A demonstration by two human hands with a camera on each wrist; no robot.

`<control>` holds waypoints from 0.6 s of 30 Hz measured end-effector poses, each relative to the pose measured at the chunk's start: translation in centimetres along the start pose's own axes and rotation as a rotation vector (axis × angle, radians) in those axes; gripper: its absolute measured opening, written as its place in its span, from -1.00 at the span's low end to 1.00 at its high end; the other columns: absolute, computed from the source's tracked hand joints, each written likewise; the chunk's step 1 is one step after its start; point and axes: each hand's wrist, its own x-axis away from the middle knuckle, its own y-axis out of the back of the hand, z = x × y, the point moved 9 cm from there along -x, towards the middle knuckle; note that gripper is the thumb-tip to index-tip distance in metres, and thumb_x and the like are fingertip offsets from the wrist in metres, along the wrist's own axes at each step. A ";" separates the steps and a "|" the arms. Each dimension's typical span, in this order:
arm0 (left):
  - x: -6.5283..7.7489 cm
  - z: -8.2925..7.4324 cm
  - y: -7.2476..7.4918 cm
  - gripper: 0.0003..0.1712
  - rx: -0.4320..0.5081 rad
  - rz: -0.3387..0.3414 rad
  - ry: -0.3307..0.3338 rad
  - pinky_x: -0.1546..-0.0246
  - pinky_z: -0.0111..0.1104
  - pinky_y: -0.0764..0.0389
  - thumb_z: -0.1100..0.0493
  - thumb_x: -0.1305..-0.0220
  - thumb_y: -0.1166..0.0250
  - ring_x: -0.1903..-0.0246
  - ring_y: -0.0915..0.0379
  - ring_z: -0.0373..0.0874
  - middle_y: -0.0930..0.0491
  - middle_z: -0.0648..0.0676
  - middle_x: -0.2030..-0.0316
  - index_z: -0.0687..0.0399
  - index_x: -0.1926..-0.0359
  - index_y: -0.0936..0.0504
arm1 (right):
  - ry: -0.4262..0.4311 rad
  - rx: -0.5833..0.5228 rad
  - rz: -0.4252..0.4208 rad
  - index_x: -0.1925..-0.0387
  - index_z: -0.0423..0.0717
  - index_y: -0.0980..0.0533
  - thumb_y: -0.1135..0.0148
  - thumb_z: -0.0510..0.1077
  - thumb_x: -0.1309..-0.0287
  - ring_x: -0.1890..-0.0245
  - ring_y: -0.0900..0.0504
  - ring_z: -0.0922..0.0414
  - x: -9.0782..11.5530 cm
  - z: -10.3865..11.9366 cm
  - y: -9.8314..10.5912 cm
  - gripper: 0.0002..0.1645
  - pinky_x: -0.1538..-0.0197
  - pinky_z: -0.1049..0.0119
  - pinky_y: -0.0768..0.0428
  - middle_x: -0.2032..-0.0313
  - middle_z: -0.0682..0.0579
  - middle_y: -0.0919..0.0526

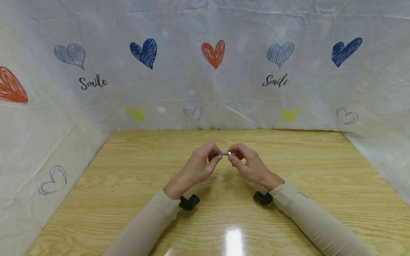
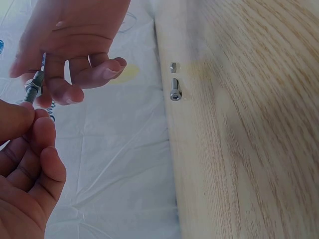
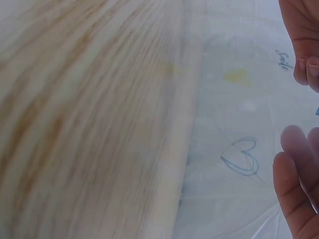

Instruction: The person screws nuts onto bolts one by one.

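In the head view my left hand (image 1: 198,164) pinches one end of a metal bolt (image 1: 225,154) between thumb and fingers. The bolt lies roughly level above the table, with its threaded shank bare between the two hands. A hex nut (image 2: 31,86) sits on the thread, partway along. My right hand (image 1: 253,167) comes from the other side, thumb and index finger curled round the nut, its other fingers loosely bent. The far end of the bolt is hidden by the right fingers. In the right wrist view the hands show only at the right edge, without the bolt.
On the wooden table (image 1: 134,170) in the left wrist view lie a second bolt (image 2: 175,91) with a socket head and, close by, a loose nut (image 2: 173,67). A white sheet (image 1: 179,85) printed with hearts hangs behind the table and at its sides.
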 end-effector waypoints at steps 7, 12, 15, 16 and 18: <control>0.0 0.1 -0.1 -0.85 -0.003 0.006 0.007 0.49 -0.45 -0.47 0.38 -0.27 -0.24 0.54 -0.38 -0.33 -0.52 -0.05 0.44 0.12 0.25 -0.43 | 0.037 -0.001 -0.007 0.03 -0.34 -0.37 -0.23 -0.47 -0.11 0.43 -0.59 0.07 0.1 0.4 0.0 -0.62 0.38 0.20 -0.57 0.26 -0.23 -0.55; 0.0 0.2 -0.2 -0.84 -0.007 0.007 0.005 0.49 -0.46 -0.47 0.38 -0.27 -0.24 0.54 -0.39 -0.33 -0.52 -0.03 0.44 0.12 0.26 -0.42 | 0.050 -0.006 -0.003 0.07 -0.29 -0.37 -0.18 -0.45 -0.18 0.48 -0.59 0.07 0.2 -0.2 -0.2 -0.71 0.38 0.22 -0.58 0.30 -0.14 -0.55; 0.0 0.2 -0.1 -0.84 -0.012 0.003 0.002 0.50 -0.46 -0.47 0.38 -0.26 -0.25 0.55 -0.38 -0.33 -0.52 -0.03 0.45 0.12 0.26 -0.42 | 0.053 0.001 0.003 0.11 -0.29 -0.40 -0.13 -0.45 -0.22 0.52 -0.59 0.06 0.1 -0.3 -0.3 -0.79 0.40 0.24 -0.58 0.35 -0.08 -0.55; 0.0 0.1 -0.1 -0.84 -0.013 0.002 0.000 0.50 -0.46 -0.47 0.39 -0.26 -0.25 0.55 -0.38 -0.33 -0.52 -0.03 0.46 0.12 0.27 -0.42 | 0.053 0.004 0.005 0.13 -0.28 -0.41 -0.11 -0.45 -0.23 0.53 -0.58 0.05 0.1 -0.2 -0.3 -0.81 0.42 0.25 -0.57 0.38 -0.06 -0.54; 0.0 0.1 -0.1 -0.84 -0.014 0.001 0.000 0.50 -0.47 -0.47 0.39 -0.25 -0.25 0.55 -0.37 -0.34 -0.52 -0.04 0.46 0.12 0.27 -0.43 | 0.051 0.019 0.002 0.18 -0.31 -0.43 -0.10 -0.49 -0.21 0.54 -0.57 0.05 0.0 0.3 -0.2 -0.84 0.45 0.23 -0.55 0.42 -0.06 -0.53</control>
